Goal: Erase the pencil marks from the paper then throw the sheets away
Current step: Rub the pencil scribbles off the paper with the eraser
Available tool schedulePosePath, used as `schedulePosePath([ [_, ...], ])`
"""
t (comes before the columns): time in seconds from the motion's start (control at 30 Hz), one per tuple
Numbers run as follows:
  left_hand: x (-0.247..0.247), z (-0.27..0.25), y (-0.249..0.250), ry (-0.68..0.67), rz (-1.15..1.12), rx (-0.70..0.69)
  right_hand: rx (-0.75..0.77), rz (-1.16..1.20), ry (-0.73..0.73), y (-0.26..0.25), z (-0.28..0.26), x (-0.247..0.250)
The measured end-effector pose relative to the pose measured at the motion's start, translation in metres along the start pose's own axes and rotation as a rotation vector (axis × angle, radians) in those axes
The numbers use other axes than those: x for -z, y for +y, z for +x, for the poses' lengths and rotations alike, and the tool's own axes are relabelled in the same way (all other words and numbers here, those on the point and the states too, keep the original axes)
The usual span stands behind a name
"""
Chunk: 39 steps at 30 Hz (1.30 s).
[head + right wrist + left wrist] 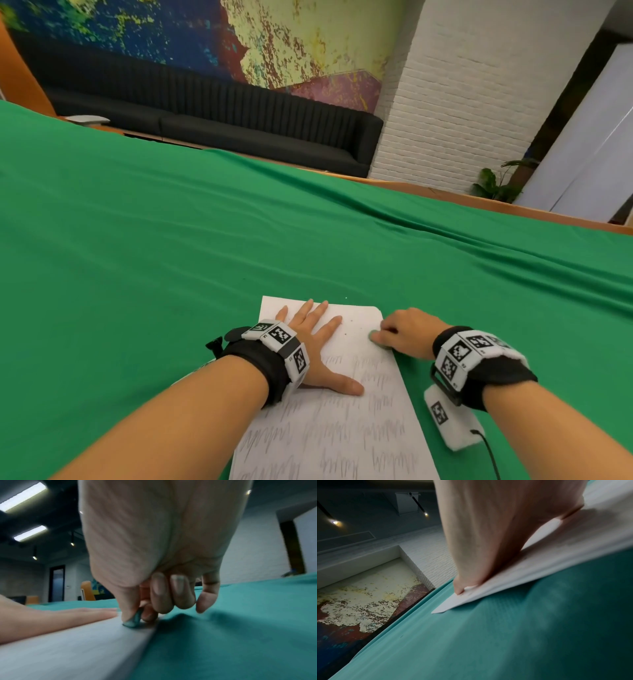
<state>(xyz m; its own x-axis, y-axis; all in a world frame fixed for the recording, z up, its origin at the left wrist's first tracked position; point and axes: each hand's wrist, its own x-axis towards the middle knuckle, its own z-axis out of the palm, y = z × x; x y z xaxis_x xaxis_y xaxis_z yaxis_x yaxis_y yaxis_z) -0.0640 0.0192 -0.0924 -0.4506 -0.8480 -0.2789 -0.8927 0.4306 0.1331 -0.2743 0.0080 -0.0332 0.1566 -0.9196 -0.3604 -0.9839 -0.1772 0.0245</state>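
A white sheet of paper lies on the green cloth, its near part covered with rows of grey pencil scribbles and its far part blank. My left hand lies flat on the sheet's far left, fingers straight and spread, pressing the paper down. My right hand is at the sheet's right edge and pinches a small green eraser between thumb and fingers. In the right wrist view the eraser touches the paper near its edge.
The green cloth covers the whole table. A white tagged box with a black cable lies right of the sheet under my right wrist. A black sofa and a white brick pillar stand beyond the table's far edge.
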Motion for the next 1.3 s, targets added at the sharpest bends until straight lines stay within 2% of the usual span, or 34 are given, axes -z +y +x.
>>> schedulePosePath([
  [0.1,0.000,0.000,-0.001,-0.006,0.001,-0.009,-0.067,-0.086,-0.020,0.010,-0.004,0.014],
  [0.23,-0.003,0.002,-0.001,0.020,0.007,-0.003,0.083,0.067,0.093,-0.016,-0.004,0.014],
  [0.33,-0.004,0.002,-0.001,0.018,0.014,-0.004,0.036,-0.056,0.126,-0.022,-0.003,0.005],
  [0.47,-0.001,0.001,-0.003,0.001,0.005,-0.016,-0.204,-0.163,0.367,0.002,-0.011,0.017],
  [0.53,-0.002,0.001,-0.003,0.002,0.004,-0.019,-0.191,-0.159,0.495,0.002,-0.017,0.025],
  [0.6,-0.002,0.001,-0.002,0.009,0.007,-0.019,-0.090,-0.126,0.558,-0.013,-0.019,0.028],
  [0.67,-0.002,0.002,-0.002,0.022,0.014,-0.015,0.041,-0.051,0.510,-0.033,-0.015,0.022],
  [0.73,-0.003,0.001,-0.002,0.023,0.018,-0.014,0.130,0.006,0.348,-0.044,-0.005,0.005],
  [0.8,-0.002,0.001,-0.001,0.018,0.022,-0.012,0.098,0.045,0.230,-0.033,0.006,-0.007],
  [0.93,0.001,-0.001,-0.002,-0.009,0.016,-0.018,-0.092,0.011,0.132,0.008,0.009,0.003],
  [1.03,0.001,0.000,-0.002,-0.001,0.010,-0.022,-0.137,-0.074,0.142,0.013,0.008,0.022],
  [1.17,0.000,0.000,-0.002,0.004,0.009,-0.025,0.012,0.057,0.235,-0.016,0.013,0.034],
  [1.3,0.000,0.000,-0.002,0.015,0.002,-0.023,-0.024,0.027,0.091,-0.025,0.021,0.015],
])
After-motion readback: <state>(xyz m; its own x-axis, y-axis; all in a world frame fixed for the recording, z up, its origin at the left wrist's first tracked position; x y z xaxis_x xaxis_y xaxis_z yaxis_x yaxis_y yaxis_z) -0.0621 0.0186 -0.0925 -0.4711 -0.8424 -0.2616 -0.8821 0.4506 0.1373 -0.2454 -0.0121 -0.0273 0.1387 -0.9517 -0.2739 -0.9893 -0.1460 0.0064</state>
